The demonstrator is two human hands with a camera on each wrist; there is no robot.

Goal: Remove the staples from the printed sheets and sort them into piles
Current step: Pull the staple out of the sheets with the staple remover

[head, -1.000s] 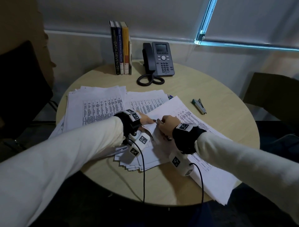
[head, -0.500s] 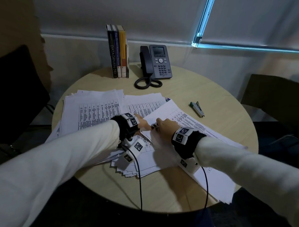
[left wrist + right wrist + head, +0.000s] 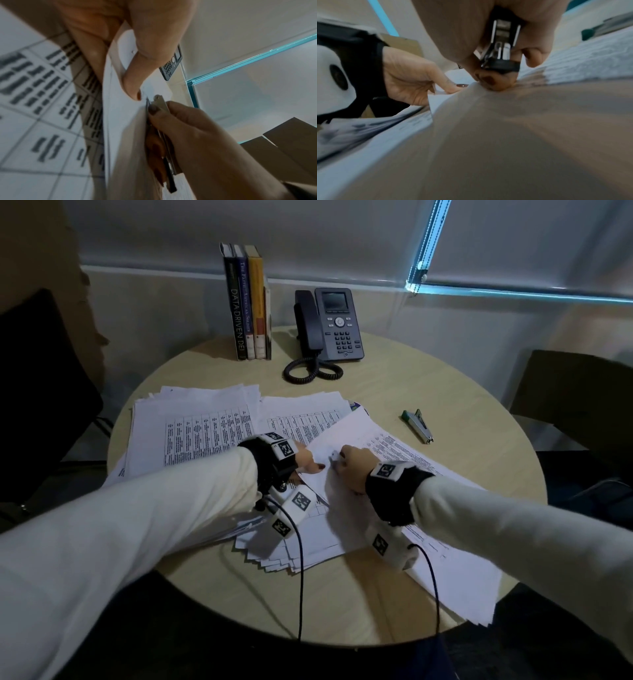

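2 sleeved arms reach in over a round wooden table (image 3: pixel 394 392), whose far-right part lies bare. Printed sheets (image 3: pixel 191 426) cover its left and middle in 3 loose spreads: a wide pile at the left with tables of text, a second pile (image 3: pixel 301 416) behind the hands, and a fanned stack (image 3: pixel 301 549) under the wrists that comes close to the near edge. The stapled set (image 3: pixel 428 474) being worked on runs with its long axis from the table's middle toward the near right, where its lower end overhangs the rim.

At the far edge stand 4 upright books (image 3: pixel 248 306) and a desk phone (image 3: pixel 337 325). A stapler (image 3: pixel 418 426) lies alone on the right, well apart from the paper, pointing away and slightly left.

The left hand (image 3: pixel 306 460) pinches the upper-left corner of the stapled set between thumb and finger, bending it up. The right hand (image 3: pixel 354 465) is curled round a staple remover (image 3: pixel 502 47), a metal tool with a black tip, which touches that same corner beside the left thumb.

Against the frame 0.5 s before, both hands sit at the same corner; the view has tilted slightly and the corner is now lifted higher.
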